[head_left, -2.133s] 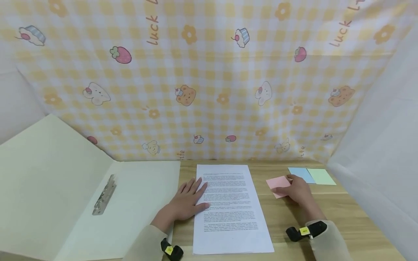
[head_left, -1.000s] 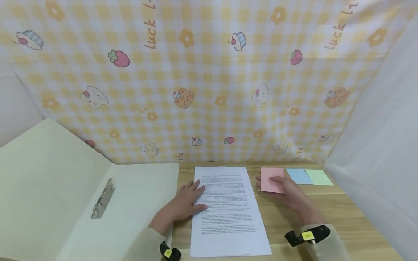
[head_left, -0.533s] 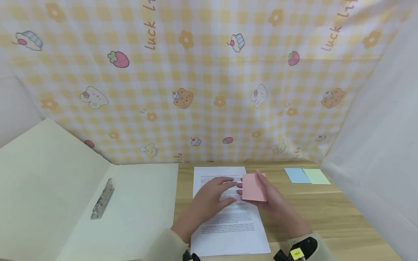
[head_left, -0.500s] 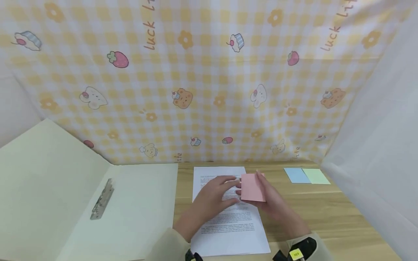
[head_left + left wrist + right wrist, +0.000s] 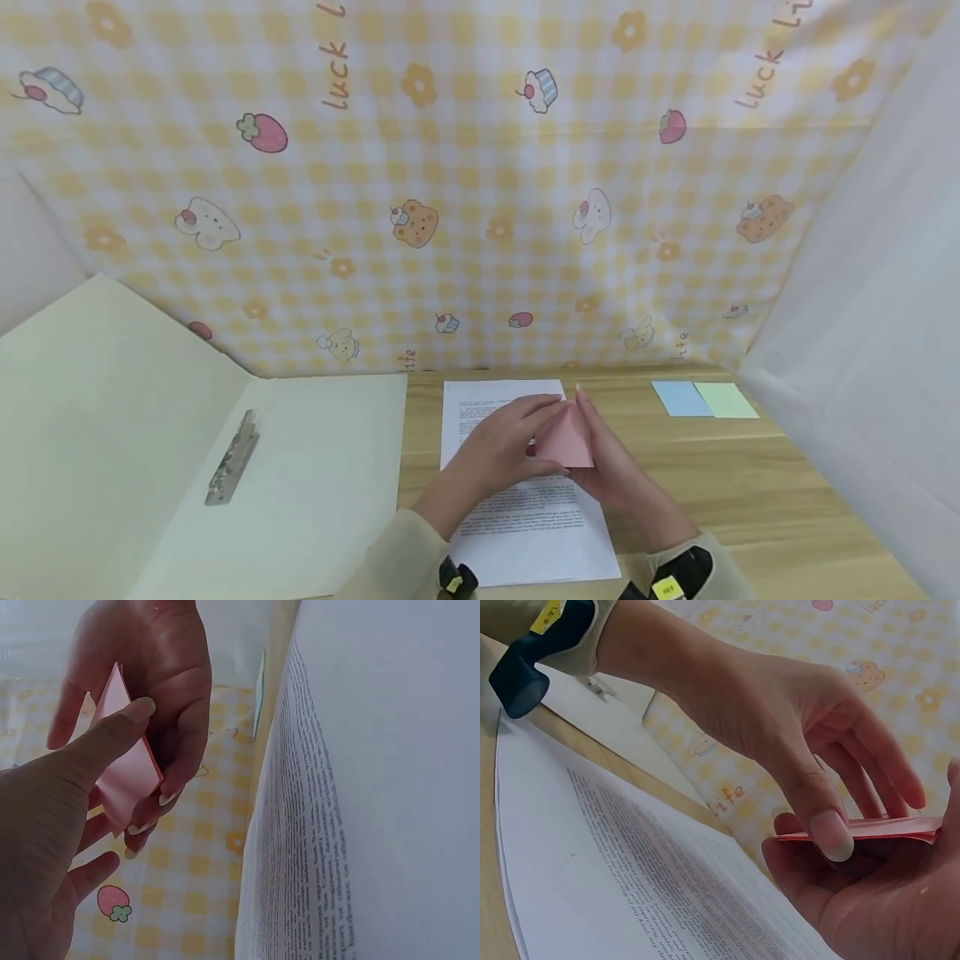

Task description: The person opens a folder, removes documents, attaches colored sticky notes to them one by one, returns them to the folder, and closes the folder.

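Notes (image 5: pixel 567 443), the pink ones, sit gripped in your right hand (image 5: pixel 612 462), your left hand (image 5: pixel 495 454) pinching them too; probably peeling, so go slow, avoid creases.

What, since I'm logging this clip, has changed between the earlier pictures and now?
The right hand has carried the pink sticky-note pad left, over the printed pages. The left hand has lifted off those pages and moved right; its thumb now touches the pad. The open folder, its metal clip, the blue note and green note stayed put.
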The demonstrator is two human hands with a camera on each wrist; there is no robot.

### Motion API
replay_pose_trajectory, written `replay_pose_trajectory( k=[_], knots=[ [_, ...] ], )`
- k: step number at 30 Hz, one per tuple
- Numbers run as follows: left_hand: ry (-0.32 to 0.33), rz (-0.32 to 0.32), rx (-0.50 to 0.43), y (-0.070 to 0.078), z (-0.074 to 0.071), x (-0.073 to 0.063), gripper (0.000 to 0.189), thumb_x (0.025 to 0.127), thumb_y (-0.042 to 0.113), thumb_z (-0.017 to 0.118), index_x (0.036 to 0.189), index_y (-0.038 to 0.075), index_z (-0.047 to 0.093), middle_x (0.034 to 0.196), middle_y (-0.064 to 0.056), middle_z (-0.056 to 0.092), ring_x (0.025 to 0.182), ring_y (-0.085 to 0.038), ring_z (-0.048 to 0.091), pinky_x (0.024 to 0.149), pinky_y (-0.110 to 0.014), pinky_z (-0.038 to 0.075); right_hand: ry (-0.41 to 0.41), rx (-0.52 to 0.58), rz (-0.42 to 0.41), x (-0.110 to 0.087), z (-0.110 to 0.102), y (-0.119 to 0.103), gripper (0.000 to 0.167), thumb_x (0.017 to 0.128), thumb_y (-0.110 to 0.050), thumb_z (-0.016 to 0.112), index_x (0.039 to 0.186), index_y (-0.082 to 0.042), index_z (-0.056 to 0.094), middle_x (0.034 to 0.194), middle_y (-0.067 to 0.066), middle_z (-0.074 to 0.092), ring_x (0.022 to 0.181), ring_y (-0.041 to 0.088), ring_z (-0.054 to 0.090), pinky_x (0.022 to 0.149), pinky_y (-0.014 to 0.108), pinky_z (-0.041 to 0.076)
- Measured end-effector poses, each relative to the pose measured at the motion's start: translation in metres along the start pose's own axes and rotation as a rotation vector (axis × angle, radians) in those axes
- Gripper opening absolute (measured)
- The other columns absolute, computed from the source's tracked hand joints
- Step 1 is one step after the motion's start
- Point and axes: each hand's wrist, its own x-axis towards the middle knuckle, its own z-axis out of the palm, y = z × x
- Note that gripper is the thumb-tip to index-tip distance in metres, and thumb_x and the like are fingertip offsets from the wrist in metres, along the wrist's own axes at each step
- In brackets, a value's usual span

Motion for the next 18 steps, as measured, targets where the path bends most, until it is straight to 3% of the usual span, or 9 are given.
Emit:
replay_pose_trajectory(
  k=[10, 15, 18],
  knots=[
    [-0.098, 0.019, 0.035, -0.0008, -0.0047, -0.0021, 0.057, 0.091, 0.036, 0.075, 0.142, 0.015, 0.060, 0.153, -0.005, 0.053, 0.140, -0.020, 0.053, 0.110, -0.032, 0.049, 0.063, -0.076, 0.019, 0.0002, -0.0004, 0.0005, 0.064, 0.104, -0.066, 0.018, 0.136, -0.015, 0.041, 0.112, -0.006, 0.066, 0.102, 0.009, 0.066, 0.087, 0.024, 0.057],
    [-0.095, 0.047, 0.042, -0.0029, -0.0027, -0.0011, 0.036, 0.098, 0.025, 0.067, 0.134, 0.017, 0.067, 0.149, -0.003, 0.056, 0.142, -0.020, 0.052, 0.113, -0.032, 0.046, 0.074, -0.074, 0.016, -0.0001, -0.0004, -0.0001, 0.069, 0.104, -0.065, 0.017, 0.140, -0.010, 0.037, 0.115, -0.007, 0.067, 0.105, 0.008, 0.068, 0.094, 0.026, 0.057],
    [-0.085, 0.017, -0.013, -0.0033, -0.0015, -0.0003, 0.032, 0.099, 0.024, 0.065, 0.130, 0.017, 0.070, 0.148, -0.002, 0.058, 0.142, -0.020, 0.051, 0.114, -0.033, 0.045, 0.068, -0.079, 0.013, -0.0001, -0.0001, -0.0013, 0.074, 0.105, -0.064, 0.014, 0.145, -0.005, 0.033, 0.117, -0.007, 0.067, 0.106, 0.008, 0.068, 0.094, 0.028, 0.057]
  ],
)
